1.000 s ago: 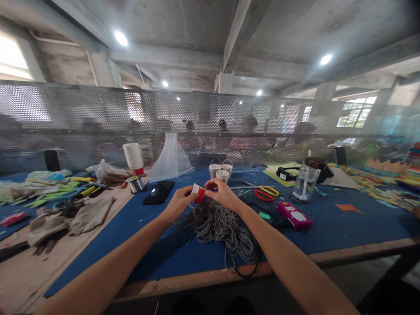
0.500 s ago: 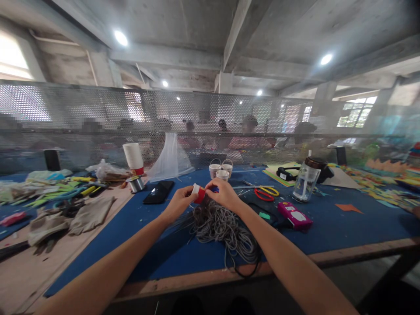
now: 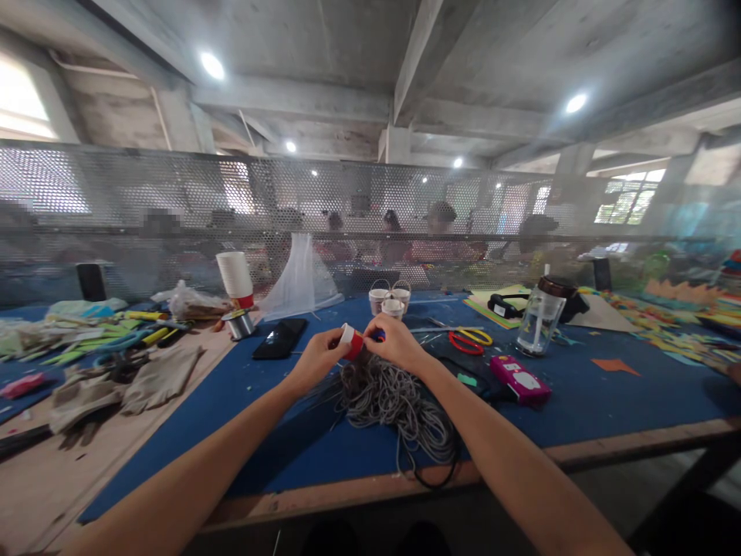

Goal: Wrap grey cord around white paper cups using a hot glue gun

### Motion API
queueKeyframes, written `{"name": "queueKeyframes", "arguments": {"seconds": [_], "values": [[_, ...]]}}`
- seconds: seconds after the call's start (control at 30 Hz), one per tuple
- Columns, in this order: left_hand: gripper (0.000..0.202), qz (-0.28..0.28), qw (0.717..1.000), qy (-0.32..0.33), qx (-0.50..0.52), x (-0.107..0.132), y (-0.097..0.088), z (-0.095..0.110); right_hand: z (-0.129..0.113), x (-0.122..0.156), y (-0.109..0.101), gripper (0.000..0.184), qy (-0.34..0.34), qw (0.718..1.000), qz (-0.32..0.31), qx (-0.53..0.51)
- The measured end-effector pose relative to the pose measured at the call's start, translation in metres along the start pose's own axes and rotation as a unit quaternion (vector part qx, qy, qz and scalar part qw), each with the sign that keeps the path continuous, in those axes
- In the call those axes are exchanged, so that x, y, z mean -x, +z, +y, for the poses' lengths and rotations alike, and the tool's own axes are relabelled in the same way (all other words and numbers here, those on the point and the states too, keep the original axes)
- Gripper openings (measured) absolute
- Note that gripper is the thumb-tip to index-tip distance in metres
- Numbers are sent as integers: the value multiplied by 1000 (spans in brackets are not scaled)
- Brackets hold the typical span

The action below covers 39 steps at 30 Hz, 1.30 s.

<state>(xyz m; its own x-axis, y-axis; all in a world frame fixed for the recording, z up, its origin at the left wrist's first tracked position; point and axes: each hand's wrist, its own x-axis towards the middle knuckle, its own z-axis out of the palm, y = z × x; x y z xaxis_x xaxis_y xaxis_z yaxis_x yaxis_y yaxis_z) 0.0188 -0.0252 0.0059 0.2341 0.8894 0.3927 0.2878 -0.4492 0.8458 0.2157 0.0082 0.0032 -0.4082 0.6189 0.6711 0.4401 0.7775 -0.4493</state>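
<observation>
My left hand (image 3: 316,359) is closed round a small red cup with a white base (image 3: 350,340), held above the blue table mat (image 3: 579,398). My right hand (image 3: 398,344) meets it from the right, fingers pinched at the cup's mouth, with a bit of blue showing between them. What the right fingers pinch I cannot make out. Just below both hands lies a tangled pile of grey cord (image 3: 394,405). Three small white cups with wire handles (image 3: 389,299) stand just beyond the hands.
Black phone (image 3: 280,338), solder spool (image 3: 238,324) and stack of paper cups (image 3: 235,278) at left. Scissors with red and yellow handles (image 3: 472,339), pink box (image 3: 519,379) and clear jar (image 3: 539,319) at right. Gloves and tools far left. A mesh screen with people behind it.
Both hands and the red cup have stayed almost in place; the cup has shifted very slightly to the right.
</observation>
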Motion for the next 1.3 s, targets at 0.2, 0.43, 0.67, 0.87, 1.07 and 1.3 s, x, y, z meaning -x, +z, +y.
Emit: {"name": "queueKeyframes", "arguments": {"seconds": [0.2, 0.43, 0.67, 0.87, 1.07, 1.3], "values": [[26, -7, 1000, 9, -4, 1, 0, 3, 2, 0, 2, 1, 10, 1000, -6, 8], [25, -3, 1000, 13, -4, 0, 1, 0, 2, 1, 1, 0, 16, 1000, -11, 13], [27, -15, 1000, 21, -8, -1, 0, -2, 1, 2, 2, 2, 20, 1000, -8, 18], [29, -29, 999, 27, -22, 3, 1, 5, 7, 1, 4, 2, 26, 999, -18, 16], [27, -24, 999, 22, -10, 5, 2, 7, 5, 1, 2, 2, 36, 999, -32, -2], [28, -32, 999, 10, 14, 3, 0, 3, 10, -4, 4, 5, 122, 989, -4, -88]]}}
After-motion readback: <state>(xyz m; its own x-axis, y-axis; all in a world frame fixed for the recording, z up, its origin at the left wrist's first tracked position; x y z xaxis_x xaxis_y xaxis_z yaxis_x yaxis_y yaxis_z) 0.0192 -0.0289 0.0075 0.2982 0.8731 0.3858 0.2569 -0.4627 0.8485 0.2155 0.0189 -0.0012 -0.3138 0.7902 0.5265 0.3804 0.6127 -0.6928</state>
